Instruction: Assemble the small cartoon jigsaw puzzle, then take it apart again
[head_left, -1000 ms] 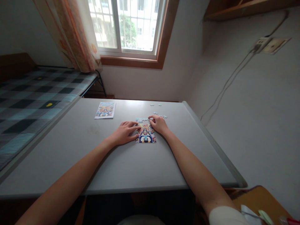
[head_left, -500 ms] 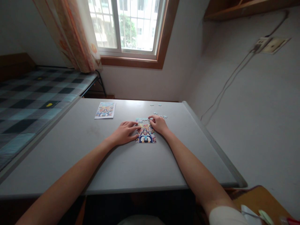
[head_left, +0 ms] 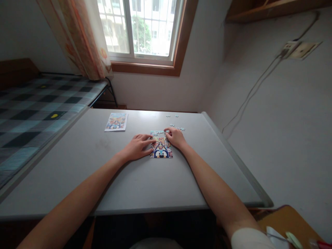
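A partly joined jigsaw puzzle (head_left: 162,153) lies flat on the grey table (head_left: 145,183), a blue cartoon dog face along its near edge. My left hand (head_left: 140,147) rests spread at the puzzle's left side, fingertips on its edge. At the upper right of the puzzle, my right hand (head_left: 176,137) has its thumb and index finger curled together over the top rows. Whatever sits between those fingertips is too small to make out. Several loose puzzle pieces (head_left: 172,125) lie just beyond the right hand.
A printed picture (head_left: 116,122) of the same dog design lies at the back left of the table. To the left stands a bed with a checked cover (head_left: 52,100). A cable (head_left: 249,95) hangs down the right wall. A wooden stool (head_left: 295,221) holds small items at lower right.
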`<state>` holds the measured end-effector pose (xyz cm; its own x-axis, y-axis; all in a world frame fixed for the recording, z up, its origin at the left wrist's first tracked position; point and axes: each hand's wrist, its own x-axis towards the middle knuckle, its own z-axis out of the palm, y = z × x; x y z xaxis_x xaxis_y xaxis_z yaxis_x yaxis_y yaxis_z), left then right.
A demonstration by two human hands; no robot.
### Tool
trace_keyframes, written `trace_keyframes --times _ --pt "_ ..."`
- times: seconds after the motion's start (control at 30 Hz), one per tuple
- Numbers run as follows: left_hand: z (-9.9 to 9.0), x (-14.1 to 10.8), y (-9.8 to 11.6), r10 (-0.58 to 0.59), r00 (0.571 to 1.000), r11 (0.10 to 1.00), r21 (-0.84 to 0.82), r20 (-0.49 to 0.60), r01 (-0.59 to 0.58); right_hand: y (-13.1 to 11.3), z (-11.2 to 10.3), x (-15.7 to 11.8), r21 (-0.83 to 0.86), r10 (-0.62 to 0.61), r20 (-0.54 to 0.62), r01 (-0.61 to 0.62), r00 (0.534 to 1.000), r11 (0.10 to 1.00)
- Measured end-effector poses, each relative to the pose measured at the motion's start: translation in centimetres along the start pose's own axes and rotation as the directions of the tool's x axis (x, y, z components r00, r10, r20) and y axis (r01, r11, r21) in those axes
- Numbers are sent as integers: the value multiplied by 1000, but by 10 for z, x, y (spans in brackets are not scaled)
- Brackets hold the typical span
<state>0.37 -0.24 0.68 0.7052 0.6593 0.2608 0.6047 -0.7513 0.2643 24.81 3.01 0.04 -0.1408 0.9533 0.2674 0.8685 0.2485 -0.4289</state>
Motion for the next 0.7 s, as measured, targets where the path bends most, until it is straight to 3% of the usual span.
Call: trace_keyframes --times 0.7 --pt "2 0 -2 6 1000 1000 17 -4 -6 1 1 0 8 -4 -9 4 1000 1000"
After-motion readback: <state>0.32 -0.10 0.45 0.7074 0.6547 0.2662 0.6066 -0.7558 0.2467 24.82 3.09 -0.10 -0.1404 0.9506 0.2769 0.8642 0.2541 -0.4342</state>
